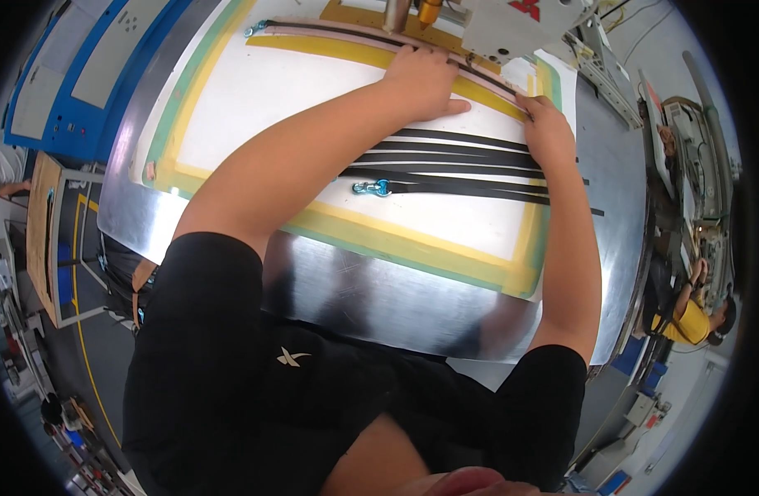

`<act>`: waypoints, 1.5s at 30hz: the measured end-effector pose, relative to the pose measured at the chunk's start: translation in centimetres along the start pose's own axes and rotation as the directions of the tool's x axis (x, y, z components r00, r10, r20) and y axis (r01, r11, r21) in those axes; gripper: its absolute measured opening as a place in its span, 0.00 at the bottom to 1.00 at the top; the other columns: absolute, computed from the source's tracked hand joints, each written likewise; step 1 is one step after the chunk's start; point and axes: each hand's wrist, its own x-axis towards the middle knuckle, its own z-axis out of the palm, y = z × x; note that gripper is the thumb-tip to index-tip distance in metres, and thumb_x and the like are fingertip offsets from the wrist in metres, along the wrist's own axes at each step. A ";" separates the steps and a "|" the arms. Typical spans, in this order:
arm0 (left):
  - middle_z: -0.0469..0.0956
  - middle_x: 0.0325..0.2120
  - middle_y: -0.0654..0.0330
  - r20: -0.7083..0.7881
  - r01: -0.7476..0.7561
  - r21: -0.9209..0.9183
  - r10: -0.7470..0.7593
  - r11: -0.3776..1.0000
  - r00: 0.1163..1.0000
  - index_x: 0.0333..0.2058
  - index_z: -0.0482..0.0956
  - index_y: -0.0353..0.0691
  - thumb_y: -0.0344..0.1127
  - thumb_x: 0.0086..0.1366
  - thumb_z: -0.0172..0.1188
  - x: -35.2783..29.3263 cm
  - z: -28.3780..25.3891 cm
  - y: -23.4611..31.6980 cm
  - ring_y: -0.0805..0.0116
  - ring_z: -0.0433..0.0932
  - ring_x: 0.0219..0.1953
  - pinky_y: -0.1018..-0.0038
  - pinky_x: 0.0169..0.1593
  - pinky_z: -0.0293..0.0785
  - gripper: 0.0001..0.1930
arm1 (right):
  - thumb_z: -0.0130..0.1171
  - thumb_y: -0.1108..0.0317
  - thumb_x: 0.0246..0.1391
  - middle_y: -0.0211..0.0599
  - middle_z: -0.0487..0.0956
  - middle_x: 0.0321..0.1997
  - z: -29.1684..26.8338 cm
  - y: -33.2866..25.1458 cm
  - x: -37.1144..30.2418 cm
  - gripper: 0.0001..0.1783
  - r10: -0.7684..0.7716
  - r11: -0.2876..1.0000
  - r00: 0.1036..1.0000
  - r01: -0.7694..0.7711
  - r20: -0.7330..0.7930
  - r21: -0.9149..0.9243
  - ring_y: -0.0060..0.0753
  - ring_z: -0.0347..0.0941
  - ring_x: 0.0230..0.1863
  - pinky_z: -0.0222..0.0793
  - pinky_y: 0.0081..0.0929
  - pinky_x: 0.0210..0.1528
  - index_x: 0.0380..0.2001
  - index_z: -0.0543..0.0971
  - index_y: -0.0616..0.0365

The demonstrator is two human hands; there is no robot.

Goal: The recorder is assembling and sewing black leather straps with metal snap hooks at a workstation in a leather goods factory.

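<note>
Toward the far edge of the desk (346, 285), a black strap (330, 31) is running just beyond a yellow strip (330, 51), beneath a machine (511, 33). A person's left hand (421, 83) is resting fingertips across it, thumb spreading wide; the right hand (551, 136) is bunching narrow at its right end, the grip impossible to tell. Nearer, more straps (462, 189) are stretching toward the desk's right edge.

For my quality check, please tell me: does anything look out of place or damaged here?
I see no damage. Only the black straps lie unevenly, some ends reaching past the white sheet onto the metal table.
</note>
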 end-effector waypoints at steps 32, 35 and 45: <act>0.74 0.57 0.43 0.000 -0.017 -0.010 0.017 1.000 1.000 0.63 0.77 0.45 0.65 0.63 0.63 1.5 -0.1 4.3 0.44 0.71 0.62 0.53 0.66 0.67 0.38 | 0.57 0.64 0.64 0.34 0.80 0.56 1.2 0.0 -0.8 0.20 -0.082 0.974 0.990 0.105 -0.118 0.200 0.45 0.81 0.52 0.79 0.41 0.53 0.59 0.82 0.43; 0.73 0.58 0.46 -0.022 -0.030 -0.016 0.030 0.999 0.999 0.65 0.76 0.51 0.64 0.62 0.63 1.6 0.5 4.3 0.42 0.69 0.64 0.45 0.69 0.62 0.37 | 0.57 0.65 0.64 0.33 0.81 0.55 1.2 0.1 -0.9 0.20 -0.123 0.962 0.981 0.154 -0.147 0.224 0.45 0.81 0.52 0.79 0.40 0.53 0.58 0.83 0.44; 0.73 0.58 0.43 -0.027 0.018 0.079 -0.016 0.997 1.000 0.67 0.74 0.58 0.67 0.63 0.61 1.1 -0.3 4.6 0.39 0.71 0.63 0.44 0.65 0.68 0.37 | 0.57 0.68 0.62 0.31 0.81 0.57 1.1 -0.2 -2.1 0.20 -0.136 0.951 0.984 0.163 -0.117 0.263 0.44 0.80 0.53 0.79 0.40 0.53 0.57 0.83 0.45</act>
